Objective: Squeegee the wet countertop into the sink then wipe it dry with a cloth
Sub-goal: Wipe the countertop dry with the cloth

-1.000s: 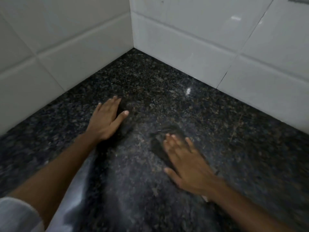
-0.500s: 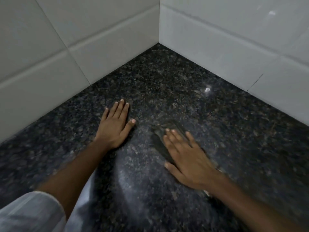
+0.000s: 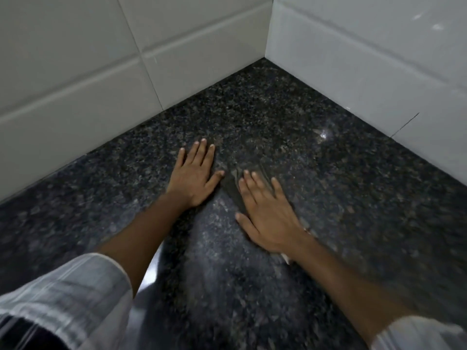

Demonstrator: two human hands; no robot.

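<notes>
The dark speckled granite countertop [image 3: 290,137] runs into a tiled corner. My left hand [image 3: 194,178] lies flat on the stone, fingers together, holding nothing. My right hand [image 3: 267,218] presses flat on a dark cloth [image 3: 233,184], which shows only as a crumpled edge past the fingertips and thumb. A small pale bit [image 3: 286,258] sticks out beside the right wrist. The two hands are a few centimetres apart. A duller, smeared patch [image 3: 222,248] of stone lies between my forearms. No squeegee or sink is in view.
White tiled walls rise on the left [image 3: 75,84] and on the right [image 3: 366,59], meeting at the corner [image 3: 267,56]. A pale shiny strip [image 3: 151,271] shows under my left forearm; I cannot tell what it is. My sleeves are light and striped.
The view has swung so the corner now sits further right. My right hand has slid the cloth forward and left, closer to my left hand, which stays flat on the stone.
</notes>
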